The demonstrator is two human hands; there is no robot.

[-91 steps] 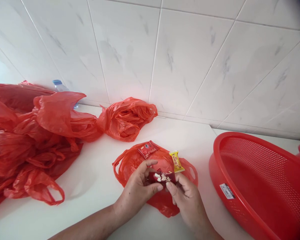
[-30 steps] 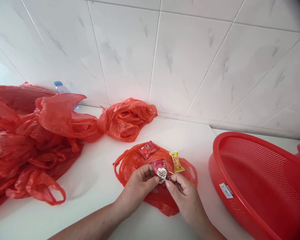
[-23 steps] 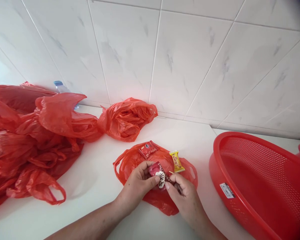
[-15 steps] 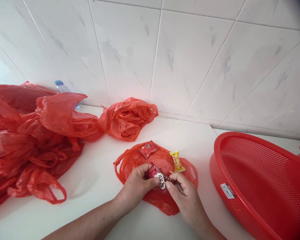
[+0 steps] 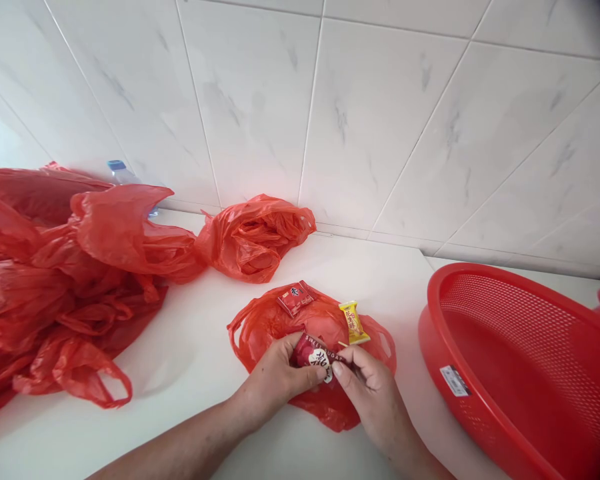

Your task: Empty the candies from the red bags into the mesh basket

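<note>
Maroon packet (image 5: 309, 351) slants down rightward between left hand (image 5: 280, 375) and right hand (image 5: 369, 383), each pinching one side of it.

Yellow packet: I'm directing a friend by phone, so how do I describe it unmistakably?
Start at the big red basket on the right, then find the first red bag left of it. The yellow packet lies at that bag's far right edge, just beyond the right hand. Its yellow wrapper sets it apart from the red packet to its left and the dark red held packet.
</note>
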